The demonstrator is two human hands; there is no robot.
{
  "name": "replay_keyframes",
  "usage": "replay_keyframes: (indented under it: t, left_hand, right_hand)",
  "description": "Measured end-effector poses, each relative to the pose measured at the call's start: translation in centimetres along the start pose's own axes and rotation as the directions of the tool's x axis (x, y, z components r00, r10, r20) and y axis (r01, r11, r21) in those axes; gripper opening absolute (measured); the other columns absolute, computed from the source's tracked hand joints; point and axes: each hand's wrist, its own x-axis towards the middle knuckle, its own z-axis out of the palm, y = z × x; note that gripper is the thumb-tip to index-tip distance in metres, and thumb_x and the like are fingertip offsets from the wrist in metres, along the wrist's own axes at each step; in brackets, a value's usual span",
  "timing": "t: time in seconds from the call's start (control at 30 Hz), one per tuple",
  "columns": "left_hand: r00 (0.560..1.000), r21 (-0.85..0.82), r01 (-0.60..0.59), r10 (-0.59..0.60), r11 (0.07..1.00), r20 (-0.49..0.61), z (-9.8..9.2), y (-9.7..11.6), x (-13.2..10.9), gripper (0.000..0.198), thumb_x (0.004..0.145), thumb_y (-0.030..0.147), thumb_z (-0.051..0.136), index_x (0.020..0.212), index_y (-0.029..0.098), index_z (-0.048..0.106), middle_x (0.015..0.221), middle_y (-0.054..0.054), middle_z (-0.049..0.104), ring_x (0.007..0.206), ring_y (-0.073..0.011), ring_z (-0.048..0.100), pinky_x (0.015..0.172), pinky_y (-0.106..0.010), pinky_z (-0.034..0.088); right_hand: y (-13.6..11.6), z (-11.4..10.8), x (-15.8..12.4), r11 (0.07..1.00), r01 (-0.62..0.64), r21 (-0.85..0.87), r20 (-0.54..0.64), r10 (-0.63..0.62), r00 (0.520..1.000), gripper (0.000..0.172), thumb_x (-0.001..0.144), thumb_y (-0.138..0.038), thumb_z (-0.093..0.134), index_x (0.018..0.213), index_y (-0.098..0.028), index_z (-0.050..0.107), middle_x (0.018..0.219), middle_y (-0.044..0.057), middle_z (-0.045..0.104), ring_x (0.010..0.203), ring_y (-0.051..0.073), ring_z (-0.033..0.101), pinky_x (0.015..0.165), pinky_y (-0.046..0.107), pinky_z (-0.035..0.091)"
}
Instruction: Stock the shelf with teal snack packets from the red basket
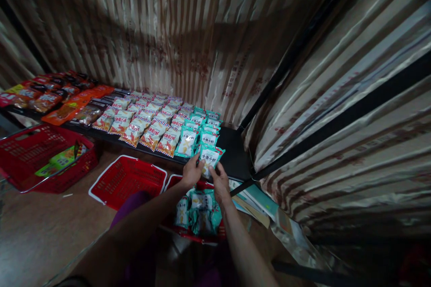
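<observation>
While in the grip of left hand and right hand, teal packet, long axis and top toward curtain.

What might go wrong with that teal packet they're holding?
The teal packet, held between the left hand and right hand, is near the shelf front, so it might slip off, perhaps into the red basket below. It could also nudge the neighbouring packet, which lies close by.
</observation>
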Motion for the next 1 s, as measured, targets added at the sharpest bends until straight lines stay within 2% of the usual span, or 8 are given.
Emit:
replay_keyframes:
  t: [0.2,0.37,0.5,0.7,0.87,1.0]
  left_hand:
    - [0.999,0.006,-0.006,0.007,1.0,-0.039,0.6,-1.4,0.9,0.046,0.088,0.035,0.044,0.13,0.018,0.049,0.12,-0.01,0.062,0.109,-0.0201,0.059,0.097,-0.035,0.045]
    - [0.995,0.034,-0.045,0.048,0.998,-0.085,0.9,-2.4,0.9,0.05,0.087,0.036,0.045,0.132,0.015,0.045,0.122,-0.011,0.061,0.11,-0.0208,0.058,0.097,-0.037,0.045]
    - [0.99,0.065,-0.081,0.088,0.995,-0.108,0.8,-2.5,0.9,0.052,0.086,0.033,0.047,0.135,0.016,0.043,0.124,-0.011,0.059,0.112,-0.0213,0.057,0.098,-0.037,0.044]
    - [0.983,0.108,-0.14,0.152,0.984,-0.107,1.0,-1.9,1.3,0.053,0.086,0.029,0.047,0.137,0.018,0.04,0.125,-0.01,0.058,0.111,-0.0211,0.057,0.097,-0.037,0.045]
    - [0.977,0.207,-0.165,0.189,0.964,-0.101,1.0,-1.7,1.1,0.059,0.086,0.029,0.048,0.142,0.019,0.032,0.128,-0.011,0.055,0.116,-0.022,0.053,0.1,-0.038,0.042]
    - [0.97,0.275,-0.204,0.232,0.94,-0.071,0.9,-1.5,0.8,0.06,0.086,0.027,0.048,0.142,0.018,0.03,0.136,-0.011,0.048,0.124,-0.0216,0.046,0.104,-0.035,0.038]
  right_hand:
    - [1.5,-0.2,1.7,0.989,0.039,-0.141,-0.043,-0.046,0.998,0.062,0.067,-0.043,0.068,0.125,-0.024,0.056,0.113,0.002,0.068,0.107,0.025,0.061,0.089,0.038,0.051]
    - [1.5,0.1,2.1,0.992,0.019,-0.122,0.009,-0.018,1.0,0.066,0.068,-0.043,0.068,0.129,-0.024,0.052,0.114,0.002,0.067,0.105,0.024,0.062,0.091,0.039,0.051]
    - [1.3,0.4,2.3,0.996,0.012,-0.093,0.022,-0.01,1.0,0.067,0.068,-0.043,0.068,0.13,-0.024,0.05,0.116,0.003,0.067,0.103,0.023,0.063,0.092,0.04,0.049]
    - [1.9,0.1,3.0,0.976,0.109,-0.186,-0.029,-0.116,0.993,0.063,0.069,-0.045,0.065,0.128,-0.024,0.053,0.115,0.004,0.066,0.107,0.025,0.06,0.092,0.042,0.049]
    - [2.4,-0.6,3.9,0.889,0.157,-0.431,-0.095,-0.218,0.971,0.058,0.069,-0.049,0.063,0.12,-0.02,0.061,0.126,0.009,0.056,0.118,0.026,0.051,0.104,0.04,0.038]
    - [2.5,-0.9,4.4,0.851,0.237,-0.47,-0.044,-0.29,0.956,0.061,0.071,-0.049,0.061,0.124,-0.019,0.057,0.136,0.01,0.048,0.127,0.026,0.042,0.109,0.042,0.029]
